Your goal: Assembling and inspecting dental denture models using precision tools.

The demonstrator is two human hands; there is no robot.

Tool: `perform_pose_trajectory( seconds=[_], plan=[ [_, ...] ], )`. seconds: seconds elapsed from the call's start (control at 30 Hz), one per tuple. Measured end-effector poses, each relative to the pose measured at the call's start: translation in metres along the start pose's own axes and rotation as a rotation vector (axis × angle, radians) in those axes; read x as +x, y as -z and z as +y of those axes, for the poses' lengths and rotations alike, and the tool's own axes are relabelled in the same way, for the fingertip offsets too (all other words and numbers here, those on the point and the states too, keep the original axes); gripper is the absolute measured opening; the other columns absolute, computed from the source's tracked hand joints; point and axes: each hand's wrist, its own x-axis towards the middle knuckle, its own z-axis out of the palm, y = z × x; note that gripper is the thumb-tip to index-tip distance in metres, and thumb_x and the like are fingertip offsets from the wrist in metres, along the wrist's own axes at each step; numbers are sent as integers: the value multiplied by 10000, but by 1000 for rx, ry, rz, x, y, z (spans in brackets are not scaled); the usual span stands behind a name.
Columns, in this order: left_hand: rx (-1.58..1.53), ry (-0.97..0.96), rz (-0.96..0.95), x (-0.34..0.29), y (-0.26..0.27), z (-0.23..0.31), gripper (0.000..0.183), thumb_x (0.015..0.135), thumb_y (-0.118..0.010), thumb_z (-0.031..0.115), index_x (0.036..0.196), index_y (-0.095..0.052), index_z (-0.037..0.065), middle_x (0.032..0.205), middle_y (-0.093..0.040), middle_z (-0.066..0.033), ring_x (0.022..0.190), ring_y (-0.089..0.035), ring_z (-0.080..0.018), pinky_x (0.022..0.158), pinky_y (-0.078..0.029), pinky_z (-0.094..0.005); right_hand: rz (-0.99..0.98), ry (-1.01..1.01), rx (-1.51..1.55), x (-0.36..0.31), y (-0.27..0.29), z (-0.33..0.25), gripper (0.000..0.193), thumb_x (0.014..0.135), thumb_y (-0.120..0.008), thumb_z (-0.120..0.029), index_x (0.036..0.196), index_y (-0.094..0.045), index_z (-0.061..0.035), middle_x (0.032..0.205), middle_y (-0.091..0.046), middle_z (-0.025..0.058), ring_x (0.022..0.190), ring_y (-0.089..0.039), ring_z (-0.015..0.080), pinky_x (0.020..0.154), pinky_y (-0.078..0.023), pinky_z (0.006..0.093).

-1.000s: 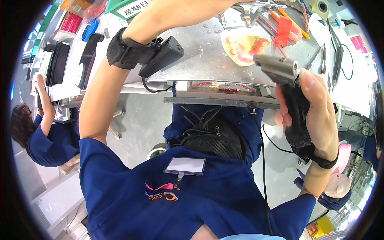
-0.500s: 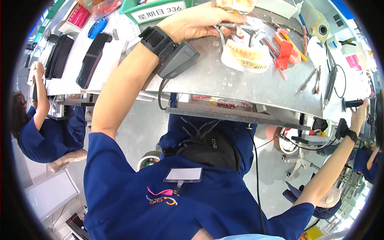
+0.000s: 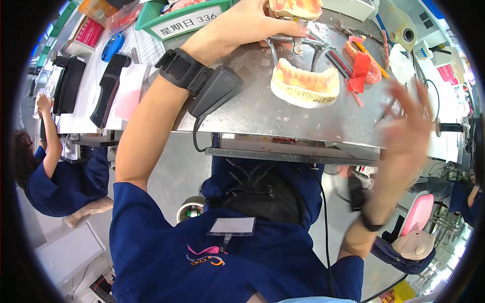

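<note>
The left hand (image 3: pixel 245 28) gripped the metal articulator (image 3: pixel 283 38) at the far middle of the metal bench top (image 3: pixel 242 116), with the thumb laid along the frame. The remaining fingers were partly hidden. The articulator stood opened: the upper dental cast (image 3: pixel 295 8) was at the far end beside the hand, and the lower dental cast (image 3: pixel 304 88) was at the near end, its pink gum and tooth row above a white base. The two casts were apart.

The right hand (image 3: pixel 406 129) was positioned right of the lower cast, not touching it. Its outline was blurred; the fingers were spread and the grip was open, holding nothing.

A red sheet piece (image 3: pixel 359 73) and an orange pencil (image 3: pixel 371 58) were located right of the articulator. A green tray (image 3: pixel 149 17) was located left of the left hand, and a blue ring (image 3: pixel 112 47) farther left.
</note>
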Motion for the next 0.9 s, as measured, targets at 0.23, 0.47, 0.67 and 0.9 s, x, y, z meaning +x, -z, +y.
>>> perform_pose_trajectory(
  seconds=[0.23,0.47,0.67,0.9],
  plan=[
    [-42,-249,-136,-4,35,-24,435,1056,-406,376,1221,-591,19,906,-593,9,739,-497,-68,624,-377,-195,-13,-207,425,-13,-63,-23,664,776,-823,-63,1317,-453,41,1158,-630,178,1088,-609,205,959,-480,323],
    [328,-625,-268,-53,17,-6,443,1030,-516,200,1411,-460,-19,1208,-647,-146,1053,-608,-175,911,-484,-287,-44,-204,430,-9,-57,-24,587,849,-770,-132,1314,-458,45,1179,-620,175,1071,-607,196,931,-487,310],
    [462,-625,-234,-62,11,11,456,994,-588,255,1373,-508,14,1246,-619,-154,1065,-609,-207,916,-483,-299,45,-423,-247,24,13,19,368,895,-719,-233,1137,-613,24,937,-671,116,818,-634,137,707,-495,260],
    [541,-981,-55,-46,1,-36,646,590,-832,112,1197,-610,124,1134,-606,-149,1046,-594,-361,878,-508,-419,-276,-619,-594,35,41,66,339,849,-695,-200,1048,-617,63,669,-637,100,583,-619,144,570,-477,274]
  ],
)
